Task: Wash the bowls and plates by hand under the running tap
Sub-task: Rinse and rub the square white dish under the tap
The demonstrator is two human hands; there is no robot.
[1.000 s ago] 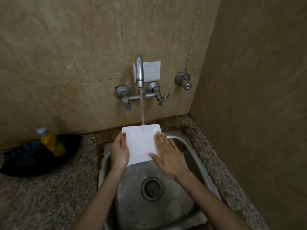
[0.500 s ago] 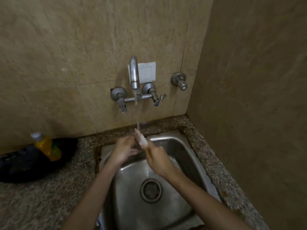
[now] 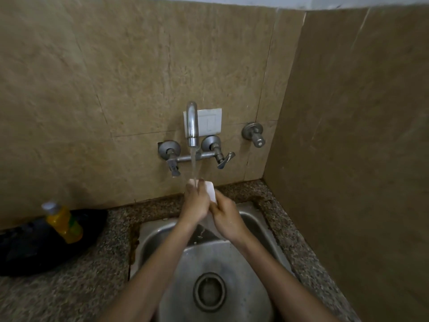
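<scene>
Gripping a white plate (image 3: pixel 211 191) from both sides, the person holds it nearly on edge above the back of the sink (image 3: pixel 260 225), right under the tap (image 3: pixel 192 123). The left hand (image 3: pixel 194 204) lies flat against the plate's left face, fingers stretched upward and close together, with the fingertips (image 3: pixel 190 185) reaching the plate's top edge. The right hand (image 3: pixel 227 218) is curled around the lower right edge, fingers wrapped firmly on it, thumb side toward the left hand. Both hands are closed on the plate; neither is loose.

Only a narrow strip of the plate shows: a rounded white corner at about one o'clock from the left hand, and a pale lower part between the two wrists. Its surface looks smooth, wet and plain. The stream of water (image 3: pixel 194 163) falls straight from the spout onto the plate's top edge and the left fingertips, then runs down between the hands into the basin.

At six o'clock from the hands sits the round drain (image 3: pixel 209 291). On the speckled stone counter (image 3: pixel 69 289), at nine o'clock, a yellow bottle (image 3: pixel 63 223) with a pale cap stands leaning in front of a black bag (image 3: pixel 30 249). A white switch plate (image 3: pixel 210 120) is on the wall behind the spout.
</scene>
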